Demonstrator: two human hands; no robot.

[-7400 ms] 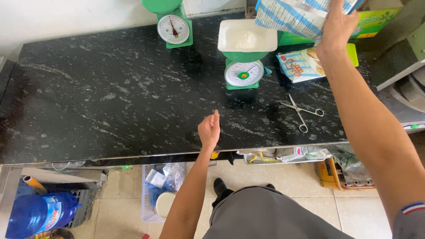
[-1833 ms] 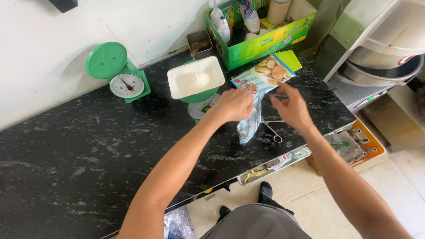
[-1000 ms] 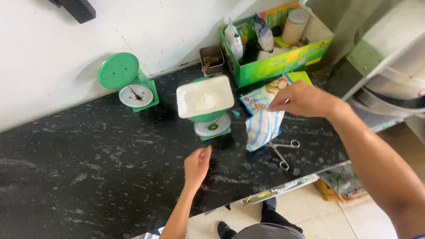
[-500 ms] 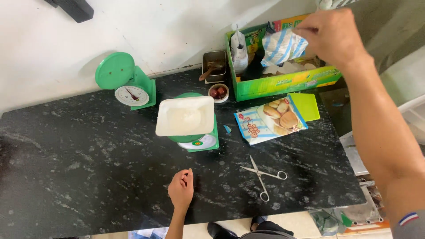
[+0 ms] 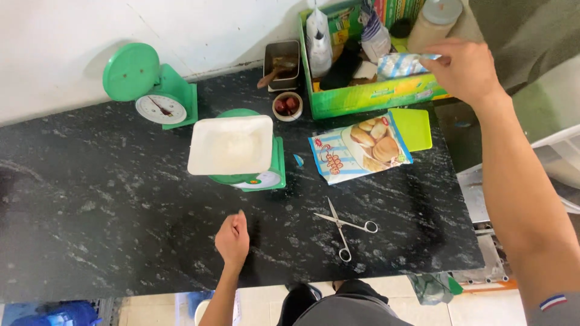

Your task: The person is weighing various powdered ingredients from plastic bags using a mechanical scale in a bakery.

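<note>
— Half the counter [image 5: 90, 205] on the left side is bare black stone; front edge open too, w/ only the scissors [image 5: 345, 227] near the front-right corner.

— Changes vs. half a sec ago?

— Right hand [image 5: 464, 69] came lower, now over the green box [image 5: 362, 99] at the back-right corner. Blue-white packet [image 5: 400, 64] is now partly in the box. Left hand [image 5: 232, 240] sits about where it was, by the front edge.

— Grips?

— Right: fingers pinched on the packet's end. Left: loosely curled, holding nothing, resting on the stone in front of the scale w/ white tray [image 5: 231, 145].
</note>
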